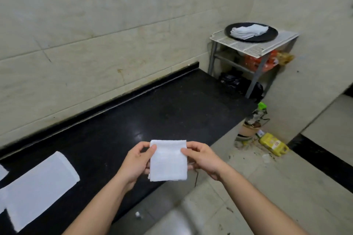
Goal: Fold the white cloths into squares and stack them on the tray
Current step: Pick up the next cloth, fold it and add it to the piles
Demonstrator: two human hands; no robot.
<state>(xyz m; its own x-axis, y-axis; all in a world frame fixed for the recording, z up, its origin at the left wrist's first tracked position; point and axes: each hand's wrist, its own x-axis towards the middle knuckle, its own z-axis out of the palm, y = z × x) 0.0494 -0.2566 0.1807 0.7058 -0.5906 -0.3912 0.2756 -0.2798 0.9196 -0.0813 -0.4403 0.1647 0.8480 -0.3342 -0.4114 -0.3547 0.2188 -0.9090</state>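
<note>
The left hand (136, 164) and the right hand (202, 160) each pinch one side of a folded white cloth (168, 160) in a thumb-and-fingers grip, over the worktop (152, 110) edge. At 1 o'clock, the tray (268, 34) carries stacked cloths (248, 30).

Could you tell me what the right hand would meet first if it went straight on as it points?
The right hand pinches the folded cloth, so that comes first; just beyond, probably the left hand.
</note>
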